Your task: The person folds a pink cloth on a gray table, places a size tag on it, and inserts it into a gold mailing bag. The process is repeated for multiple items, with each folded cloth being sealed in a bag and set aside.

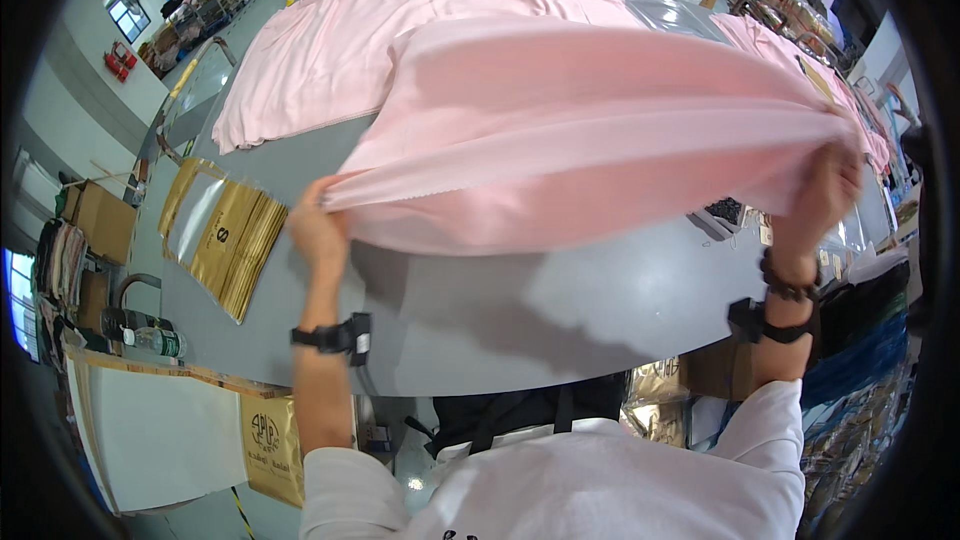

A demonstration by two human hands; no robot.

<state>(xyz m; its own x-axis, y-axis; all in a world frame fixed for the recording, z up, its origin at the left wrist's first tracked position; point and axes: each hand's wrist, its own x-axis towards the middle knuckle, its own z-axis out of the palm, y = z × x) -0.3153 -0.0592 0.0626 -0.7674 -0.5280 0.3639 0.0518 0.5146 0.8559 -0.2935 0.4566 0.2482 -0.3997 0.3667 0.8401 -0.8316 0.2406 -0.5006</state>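
A pale pink cloth (580, 150) is stretched between my two hands above the grey table (500, 330), billowing and casting a shadow on it. My left hand (320, 225) is closed on its near left corner. At the other end, my right hand (830, 180), a little smeared by motion, grips the bunched right edge. More pink fabric (320, 50) lies spread with wrinkles over the far part of the table, partly behind the lifted piece. Both wrists wear black straps, and dark beads circle the right one.
Left of my left hand lies a stack of gold bags (230, 240). A clear bottle (155, 341) stands past the table's left edge. Another pink cloth (750, 35) lies at the far right. A dark patterned item (722, 215) shows beneath the held cloth.
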